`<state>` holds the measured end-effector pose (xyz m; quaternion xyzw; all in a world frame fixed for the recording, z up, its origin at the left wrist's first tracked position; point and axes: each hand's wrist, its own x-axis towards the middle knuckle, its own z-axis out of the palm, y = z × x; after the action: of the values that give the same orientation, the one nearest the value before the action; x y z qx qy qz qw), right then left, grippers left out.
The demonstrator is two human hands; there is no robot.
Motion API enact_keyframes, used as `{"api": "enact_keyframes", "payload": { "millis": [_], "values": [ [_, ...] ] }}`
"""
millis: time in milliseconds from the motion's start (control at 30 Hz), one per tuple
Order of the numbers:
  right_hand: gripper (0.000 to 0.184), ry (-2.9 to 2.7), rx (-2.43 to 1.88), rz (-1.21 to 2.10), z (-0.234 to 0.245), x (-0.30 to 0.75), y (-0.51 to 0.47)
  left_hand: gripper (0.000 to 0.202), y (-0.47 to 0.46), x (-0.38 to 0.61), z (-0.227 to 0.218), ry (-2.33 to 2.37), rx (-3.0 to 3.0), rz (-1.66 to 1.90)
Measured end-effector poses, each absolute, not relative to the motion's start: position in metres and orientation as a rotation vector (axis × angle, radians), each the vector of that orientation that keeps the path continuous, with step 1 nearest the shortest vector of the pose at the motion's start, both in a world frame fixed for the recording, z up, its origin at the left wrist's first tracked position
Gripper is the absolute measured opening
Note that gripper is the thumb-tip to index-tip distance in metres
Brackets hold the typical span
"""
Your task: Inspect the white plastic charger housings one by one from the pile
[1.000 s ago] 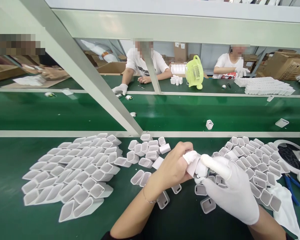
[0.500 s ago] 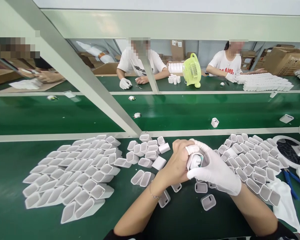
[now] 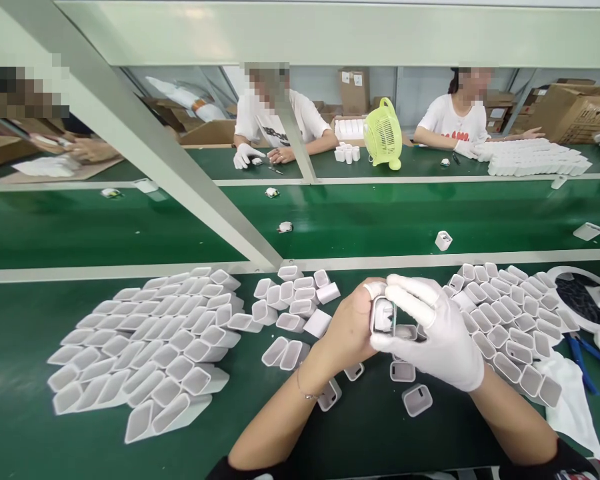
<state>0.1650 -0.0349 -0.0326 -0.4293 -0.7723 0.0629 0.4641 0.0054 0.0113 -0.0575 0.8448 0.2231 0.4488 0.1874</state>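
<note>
Between my two hands, above the green table, is a white plastic casing (image 3: 383, 316) with an inner part in its open end, which faces me. My left hand (image 3: 353, 323), bare but for a white cover on a finger, wraps round the casing from the left. On the other side my right hand (image 3: 433, 333), in a white glove, has its thumb and fingertips at the casing's rim. Below the hands lie several empty white casings (image 3: 417, 401), partly hidden by my wrists.
Rows of white casings (image 3: 145, 340) cover the left of the table; another group (image 3: 505, 313) stands right, near blue-handled pliers (image 3: 583, 363) and a white cloth (image 3: 567, 407). Beyond a rail runs a green conveyor belt (image 3: 355, 213) with small parts. Co-workers sit behind it, near a green fan (image 3: 384, 137).
The casing has turned a little and shifted slightly left, its open end facing me more squarely. My right fingers have straightened over its top. Parts on the belt have moved right.
</note>
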Motion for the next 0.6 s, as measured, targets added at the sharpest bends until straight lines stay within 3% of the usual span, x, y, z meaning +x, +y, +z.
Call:
{"api": "enact_keyframes", "payload": {
  "millis": [267,433,600],
  "values": [
    [0.041,-1.569,-0.922,0.317,-0.022,0.168,-0.050,0.030,0.009,-0.001,-0.056,0.804,2.564,1.177],
    [0.038,-1.331,-0.803,0.560,-0.016,0.173,-0.058,0.036,0.006,0.000,-0.052,0.872,2.505,1.253],
    [0.058,-1.645,-0.652,0.487,-0.025,0.167,-0.051,0.023,0.001,0.001,-0.044,0.783,2.593,1.296]
  ]
}}
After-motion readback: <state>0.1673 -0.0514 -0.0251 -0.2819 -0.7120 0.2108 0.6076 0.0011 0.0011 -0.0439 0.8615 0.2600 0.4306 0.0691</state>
